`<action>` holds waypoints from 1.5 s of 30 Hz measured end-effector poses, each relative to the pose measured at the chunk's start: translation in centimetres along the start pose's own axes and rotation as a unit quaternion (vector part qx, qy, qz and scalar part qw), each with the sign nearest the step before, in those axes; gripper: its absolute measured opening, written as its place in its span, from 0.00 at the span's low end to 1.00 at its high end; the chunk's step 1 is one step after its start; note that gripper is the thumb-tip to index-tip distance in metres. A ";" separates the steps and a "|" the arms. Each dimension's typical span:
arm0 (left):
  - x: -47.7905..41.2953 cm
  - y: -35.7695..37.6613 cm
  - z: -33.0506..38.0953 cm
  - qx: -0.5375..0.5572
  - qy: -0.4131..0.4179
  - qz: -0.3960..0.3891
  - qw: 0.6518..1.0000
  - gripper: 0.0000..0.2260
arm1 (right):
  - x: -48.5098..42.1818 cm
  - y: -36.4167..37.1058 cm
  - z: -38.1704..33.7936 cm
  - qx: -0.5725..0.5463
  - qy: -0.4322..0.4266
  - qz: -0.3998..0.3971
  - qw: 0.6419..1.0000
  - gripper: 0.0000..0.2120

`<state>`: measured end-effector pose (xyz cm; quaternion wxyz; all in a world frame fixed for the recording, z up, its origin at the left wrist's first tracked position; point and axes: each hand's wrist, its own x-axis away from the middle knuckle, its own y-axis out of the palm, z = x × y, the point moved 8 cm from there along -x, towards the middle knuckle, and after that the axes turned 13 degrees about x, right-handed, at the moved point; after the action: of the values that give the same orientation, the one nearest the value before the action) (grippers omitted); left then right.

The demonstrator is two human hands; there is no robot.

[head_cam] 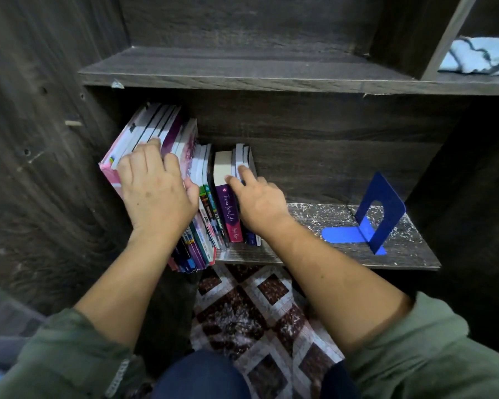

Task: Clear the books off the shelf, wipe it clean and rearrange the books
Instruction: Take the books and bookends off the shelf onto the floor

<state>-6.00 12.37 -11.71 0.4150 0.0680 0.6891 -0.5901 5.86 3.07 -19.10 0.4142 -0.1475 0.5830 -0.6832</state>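
A row of books [205, 194] stands at the left end of the lower dark wood shelf [314, 251]. The leftmost tall books lean left against the side wall. My left hand [156, 191] lies over the tops of those tall books, fingers curled on their upper edges. My right hand [257, 203] reaches to the right end of the row, its fingers on the tops of the last books beside a purple book [228, 214]. The shelf's bare right half is speckled with white dust.
A blue metal bookend [378, 214] stands on the right part of the lower shelf. A light blue cloth [478, 56] lies in the upper right compartment. The upper shelf [242, 70] holds nothing. A patterned rug [257, 318] covers the floor below.
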 end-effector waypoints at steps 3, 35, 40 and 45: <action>0.0 0.0 0.0 -0.002 0.003 -0.002 1.000 0.16 | 0.2 -0.3 0.6 0.006 -0.030 0.000 1.000 0.28; -0.2 0.2 0.0 0.016 -0.004 0.040 0.999 0.15 | 0.5 4.5 -2.3 0.570 -0.313 0.112 0.752 0.34; -0.2 0.3 0.0 0.014 0.001 0.039 0.999 0.15 | -0.6 5.5 -1.5 0.507 -0.322 0.135 0.789 0.27; 0.0 0.3 0.0 0.011 0.001 0.012 1.000 0.16 | 0.0 2.8 1.3 0.446 -0.284 0.203 0.824 0.15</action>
<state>-5.82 12.44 -11.91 0.4206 0.0812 0.6819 -0.5928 7.86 2.20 -21.30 0.7112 -0.0128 0.0880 -0.6973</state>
